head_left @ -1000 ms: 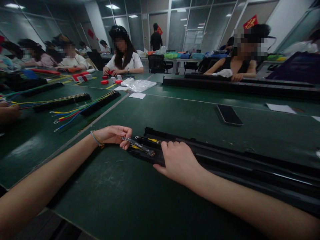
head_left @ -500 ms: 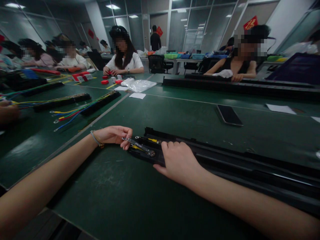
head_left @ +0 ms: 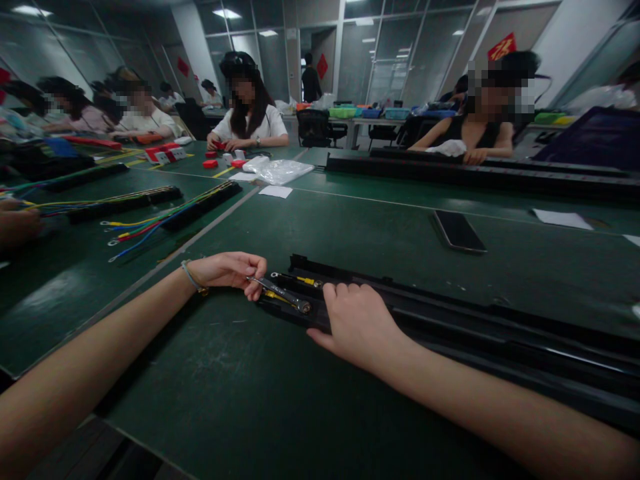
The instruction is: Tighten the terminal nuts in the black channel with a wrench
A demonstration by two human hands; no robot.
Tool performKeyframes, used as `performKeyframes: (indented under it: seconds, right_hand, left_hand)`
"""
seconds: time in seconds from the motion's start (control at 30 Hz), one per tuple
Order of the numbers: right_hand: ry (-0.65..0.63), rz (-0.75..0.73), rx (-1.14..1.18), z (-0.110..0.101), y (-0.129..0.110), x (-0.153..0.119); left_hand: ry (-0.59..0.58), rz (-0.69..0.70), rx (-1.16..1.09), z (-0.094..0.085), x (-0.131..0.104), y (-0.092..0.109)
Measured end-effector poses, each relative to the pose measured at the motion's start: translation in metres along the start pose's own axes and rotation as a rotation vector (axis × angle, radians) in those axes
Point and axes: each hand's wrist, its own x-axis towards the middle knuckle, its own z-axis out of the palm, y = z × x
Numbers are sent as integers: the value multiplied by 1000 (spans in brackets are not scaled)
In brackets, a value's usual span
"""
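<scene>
My left hand (head_left: 237, 272) pinches one end of a small metal wrench (head_left: 280, 293), closed on it. The wrench's ring end lies over a fastener near the left end of a long black rail (head_left: 450, 317). Two short leads with yellow sleeves (head_left: 305, 281) and metal ring terminals show in that end, one partly behind the wrench. My right hand (head_left: 360, 323) is closed around the rail just right of the wrench, fingers over the far wall and thumb along the near side.
A phone (head_left: 459, 231) lies beyond the rail. To the left are black strips with coloured wires (head_left: 145, 223) and a co-worker's hand (head_left: 17, 223). Across the table (head_left: 225, 393), a plastic bag (head_left: 283, 171), red parts (head_left: 210, 164) and another long black rail (head_left: 450, 175) lie before seated people.
The wrench has turned slightly about its ring end, and my left hand has shifted a little to the right with it. My right hand stays in place on the rail.
</scene>
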Motion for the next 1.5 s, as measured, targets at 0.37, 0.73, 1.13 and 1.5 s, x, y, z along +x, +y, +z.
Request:
performKeyframes:
  seconds: [0.37, 0.73, 1.13, 1.5]
  right_hand:
    - [24, -3, 5, 2, 0, 0]
    - [-1, -2, -14, 1, 0, 0]
    - [-8, -1, 10, -2, 0, 0]
    - [-16, 1, -4, 0, 0, 0]
  left_hand:
    - [-2, -6, 29, -3, 0, -2]
    - [-4, -21, 72, -4, -1, -2]
    - [9, -31, 76, -3, -1, -2]
    - [10, -40, 87, -3, 0, -3]
